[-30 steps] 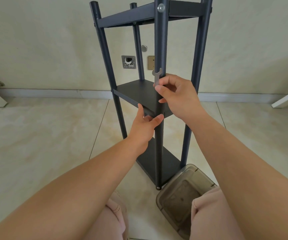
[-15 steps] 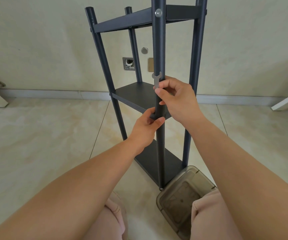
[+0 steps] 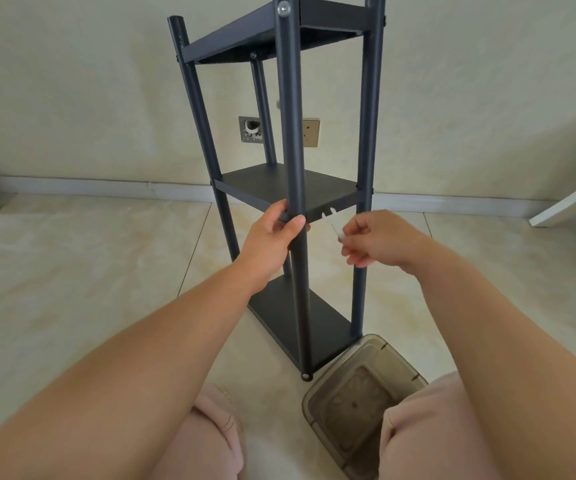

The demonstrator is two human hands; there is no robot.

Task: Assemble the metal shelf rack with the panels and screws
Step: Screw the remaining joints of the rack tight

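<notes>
Right hand point(image 3: 378, 240) swung its one wrench point(image 3: 331, 225) off three-shelf rack point(image 3: 295, 133).

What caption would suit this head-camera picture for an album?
Left hand grips the front post of a dark metal shelf rack at the middle shelf; right hand pinches a small wrench.

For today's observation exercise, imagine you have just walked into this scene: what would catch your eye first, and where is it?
The tall dark shelf rack stands in the middle of the tiled floor, in front of the pale wall. The left hand grips its front post at the middle shelf, while the right hand pinches a small, blurred wrench just right of that post. A clear plastic box sits on the floor by the rack's foot.
</notes>
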